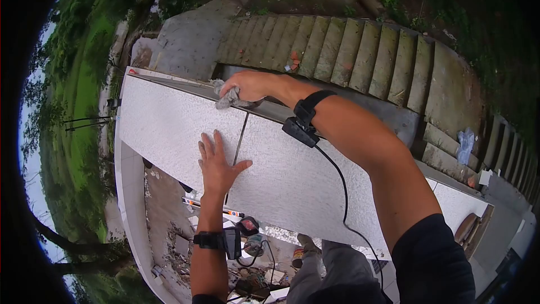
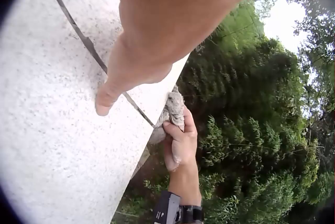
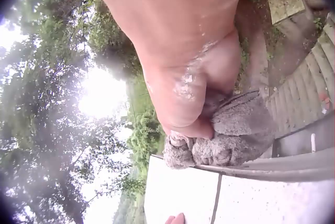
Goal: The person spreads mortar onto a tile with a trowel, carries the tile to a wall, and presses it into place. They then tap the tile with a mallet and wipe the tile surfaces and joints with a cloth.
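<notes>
My right hand grips a crumpled grey rag at the far edge of a white speckled slab. In the right wrist view the rag bunches under the curled fingers and lies along the edge, and pale residue marks the hand. My left hand rests on the slab with fingers spread, its thumb reaching across the dark joint between two slabs. The left wrist view shows the left thumb beside that joint and the rag pinched at the slab's edge.
Beyond the wall, concrete steps descend, with red fragments on them. Rubble and a level-like bar lie below on the near side. A cable hangs from the right wrist camera across the slab. Greenery drops away at left.
</notes>
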A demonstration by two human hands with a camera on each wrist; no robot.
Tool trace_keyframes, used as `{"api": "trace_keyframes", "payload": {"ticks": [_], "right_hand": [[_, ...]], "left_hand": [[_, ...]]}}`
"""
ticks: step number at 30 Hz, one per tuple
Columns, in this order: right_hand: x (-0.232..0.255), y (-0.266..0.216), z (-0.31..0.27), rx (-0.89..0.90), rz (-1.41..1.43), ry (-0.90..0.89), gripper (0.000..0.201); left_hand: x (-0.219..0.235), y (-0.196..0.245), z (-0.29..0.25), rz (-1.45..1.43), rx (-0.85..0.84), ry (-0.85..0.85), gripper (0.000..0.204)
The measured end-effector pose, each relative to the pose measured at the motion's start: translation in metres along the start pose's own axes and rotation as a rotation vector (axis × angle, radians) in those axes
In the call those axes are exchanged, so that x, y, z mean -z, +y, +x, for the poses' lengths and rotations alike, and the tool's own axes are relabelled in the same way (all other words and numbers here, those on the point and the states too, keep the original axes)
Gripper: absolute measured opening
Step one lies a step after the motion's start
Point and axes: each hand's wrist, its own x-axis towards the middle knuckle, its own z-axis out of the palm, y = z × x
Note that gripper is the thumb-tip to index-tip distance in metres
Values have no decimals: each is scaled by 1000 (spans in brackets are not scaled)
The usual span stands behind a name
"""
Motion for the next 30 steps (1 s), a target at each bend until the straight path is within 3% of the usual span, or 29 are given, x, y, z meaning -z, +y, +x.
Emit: {"api": "trace_keyframes", "payload": {"ticks": [5,19,30], "right_hand": [[12,5,-63,-86,162,-176,53],[23,5,-254,-250,68,-130,48],[43,-12,-404,-476,-23,-170,46]], "left_hand": [[-9,-9,0,-34,-23,-7,125],[-13,-14,2,-54,-76,31,119],[-20,-29,7,-52,-104,41,115]]}}
